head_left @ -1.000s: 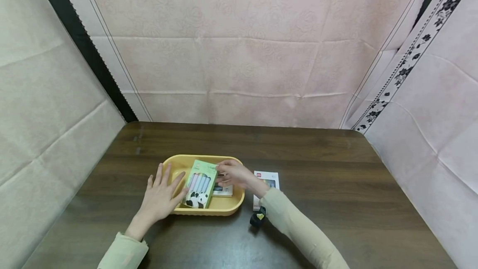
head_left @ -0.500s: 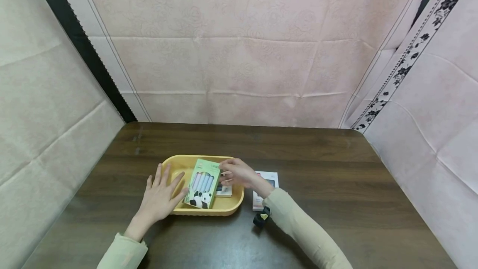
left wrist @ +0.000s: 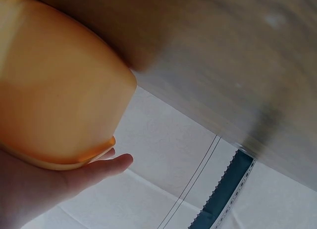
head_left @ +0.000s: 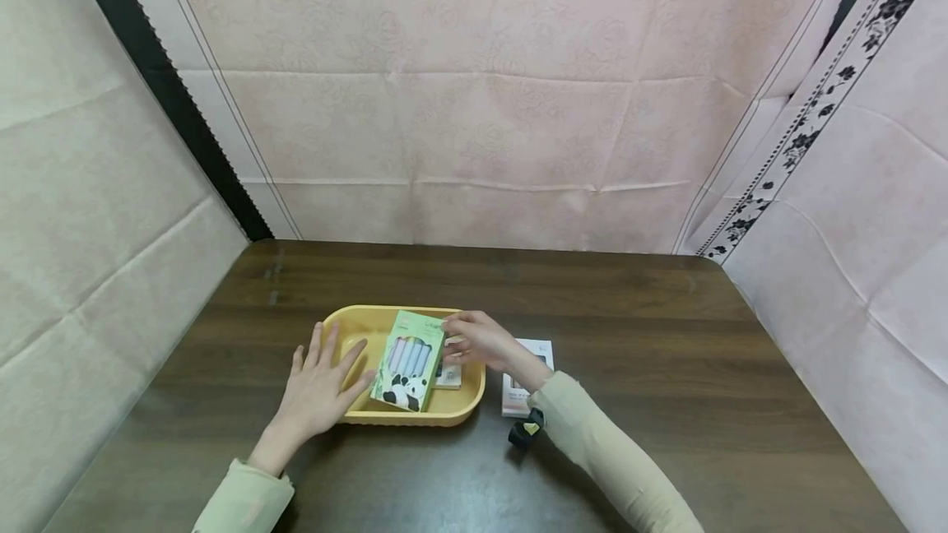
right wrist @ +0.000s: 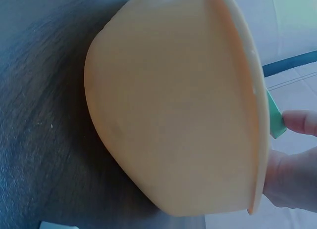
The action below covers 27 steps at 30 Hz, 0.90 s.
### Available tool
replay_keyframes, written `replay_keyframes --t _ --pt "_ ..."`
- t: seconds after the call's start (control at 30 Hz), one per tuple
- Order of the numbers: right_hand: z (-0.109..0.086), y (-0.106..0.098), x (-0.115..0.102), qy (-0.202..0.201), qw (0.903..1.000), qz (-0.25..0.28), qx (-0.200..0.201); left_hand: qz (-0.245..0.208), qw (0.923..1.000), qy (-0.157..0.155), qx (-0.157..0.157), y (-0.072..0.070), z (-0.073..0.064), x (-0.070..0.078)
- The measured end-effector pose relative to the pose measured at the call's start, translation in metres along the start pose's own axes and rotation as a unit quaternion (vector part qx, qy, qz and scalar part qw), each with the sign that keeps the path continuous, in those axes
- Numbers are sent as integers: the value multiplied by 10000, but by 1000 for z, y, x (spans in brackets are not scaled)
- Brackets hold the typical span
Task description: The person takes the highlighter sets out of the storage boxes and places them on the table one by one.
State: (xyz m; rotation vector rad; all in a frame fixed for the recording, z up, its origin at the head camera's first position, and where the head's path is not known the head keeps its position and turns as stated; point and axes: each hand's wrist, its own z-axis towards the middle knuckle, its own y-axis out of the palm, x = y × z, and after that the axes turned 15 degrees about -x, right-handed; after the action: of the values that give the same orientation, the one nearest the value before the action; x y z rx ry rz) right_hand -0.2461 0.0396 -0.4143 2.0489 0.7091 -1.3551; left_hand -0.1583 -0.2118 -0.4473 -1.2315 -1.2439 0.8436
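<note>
A yellow plastic basket (head_left: 452, 419) stands on the table, also large in the left and right wrist views. Inside it, a green marker box (head_left: 406, 364) with pastel pens and a panda on its front leans at a slant. My right hand (head_left: 485, 344) pinches the box's upper right edge; in the right wrist view a fingertip meets the green corner (right wrist: 276, 117) above the rim. Spread and straight, the fingers of my left hand (head_left: 318, 381) lie over the basket's left rim, the thumb near the box's lower left side. Part of a white box (head_left: 448, 377) shows beneath the green one.
Right of the basket lies another white box (head_left: 516, 401), partly covered by my right wrist. A black wrist camera (head_left: 526, 428) hangs under that wrist. The brown wooden table (head_left: 629, 336) ends at pale cloth hangings (head_left: 474, 146) behind and at both sides.
The green marker box and my right hand have shifted slightly to the right within the basket, with the box a little higher. My left hand stays where it was.
</note>
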Motion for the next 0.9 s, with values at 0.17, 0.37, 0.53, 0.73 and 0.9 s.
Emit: replay_keyframes --t 0.17,0.37,0.53,0.73,0.9 --pt "-2 -2 0 -33 10000 -81 -13 22 10000 16 31 0 1 0" --pt "-7 -3 -2 -68 9999 -80 28 15 10000 30 61 1 0 0" --pt "-9 -5 -2 -111 9999 26 38 32 10000 27 66 1 0 0" --pt "-13 -6 -3 -170 9997 151 -13 34 10000 8 59 0 -1 0" --pt "-15 -7 -3 -203 9996 202 -15 41 10000 15 68 1 0 0"
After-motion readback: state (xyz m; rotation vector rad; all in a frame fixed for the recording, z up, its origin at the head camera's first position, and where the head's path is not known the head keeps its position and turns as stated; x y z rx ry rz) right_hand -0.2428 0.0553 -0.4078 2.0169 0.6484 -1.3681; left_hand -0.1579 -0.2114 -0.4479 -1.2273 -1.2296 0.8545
